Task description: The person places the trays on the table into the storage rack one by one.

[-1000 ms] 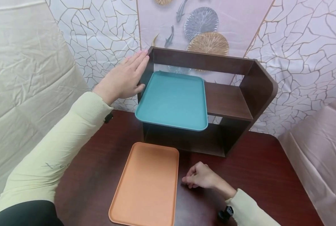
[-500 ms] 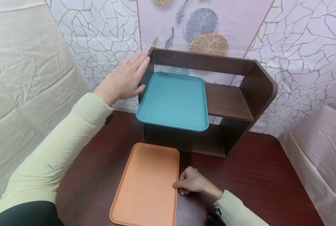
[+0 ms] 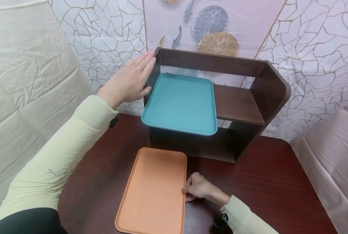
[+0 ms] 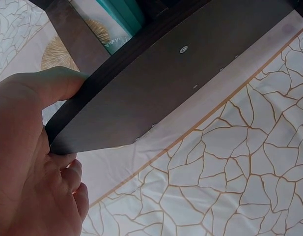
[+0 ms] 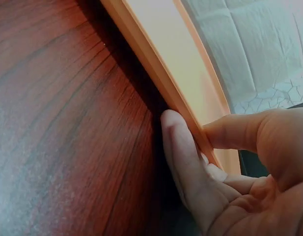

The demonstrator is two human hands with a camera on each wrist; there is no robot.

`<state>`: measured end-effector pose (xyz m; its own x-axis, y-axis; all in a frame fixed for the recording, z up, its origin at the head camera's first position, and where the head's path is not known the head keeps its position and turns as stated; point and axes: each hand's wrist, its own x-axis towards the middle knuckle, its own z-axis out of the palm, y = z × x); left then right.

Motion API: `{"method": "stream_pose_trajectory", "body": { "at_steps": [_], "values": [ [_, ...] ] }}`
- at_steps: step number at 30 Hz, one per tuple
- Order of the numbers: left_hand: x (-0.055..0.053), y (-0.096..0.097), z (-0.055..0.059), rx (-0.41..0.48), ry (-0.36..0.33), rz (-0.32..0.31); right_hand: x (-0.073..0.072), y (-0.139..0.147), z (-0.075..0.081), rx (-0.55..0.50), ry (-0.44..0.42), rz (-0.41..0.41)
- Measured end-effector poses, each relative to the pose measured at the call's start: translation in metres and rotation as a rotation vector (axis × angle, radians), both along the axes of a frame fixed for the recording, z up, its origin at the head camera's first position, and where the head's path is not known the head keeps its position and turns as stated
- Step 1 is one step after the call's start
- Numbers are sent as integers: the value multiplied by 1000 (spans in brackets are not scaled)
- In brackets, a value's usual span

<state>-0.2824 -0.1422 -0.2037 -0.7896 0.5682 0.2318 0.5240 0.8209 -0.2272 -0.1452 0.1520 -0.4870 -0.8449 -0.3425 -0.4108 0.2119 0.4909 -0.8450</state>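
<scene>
An orange tray [image 3: 153,191] lies on the table in front of the shelf unit. My right hand [image 3: 200,187] pinches its right rim; in the right wrist view the thumb [image 5: 234,132] bears on the inner side and a finger [image 5: 179,145] is on the outside, low by the tabletop. With fingers straight and close together, my left hand [image 3: 130,79] rests on the upper left corner of the dark brown shelf unit [image 3: 238,100]. A teal tray [image 3: 181,104] sits on the upper shelf at the left, its near edge jutting past the front.
Beneath the teal tray is the lower shelf compartment [image 3: 191,144]. The dark red wooden table [image 3: 267,188] extends to the right of my right hand. Behind the unit hangs a patterned cloth [image 3: 103,32], and plain cloths [image 3: 24,81] enclose both sides.
My right hand has moved left from the bare tabletop to the orange tray's right rim and taken hold of it. The left hand and the teal tray stay where they were.
</scene>
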Motion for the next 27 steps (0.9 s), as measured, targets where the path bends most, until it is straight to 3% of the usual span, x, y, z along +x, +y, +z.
{"method": "stream_pose_trajectory", "body": {
  "at_steps": [7,15,27],
  "values": [
    [0,0,0,5,6,-9,0,2,-6,-89,-63,-32],
    [-1,0,0,1,1,-10,4,3,-9,-131,-53,-41],
    [0,-1,1,-8,-11,-4,8,15,1,-143,-32,-32]
  ]
}}
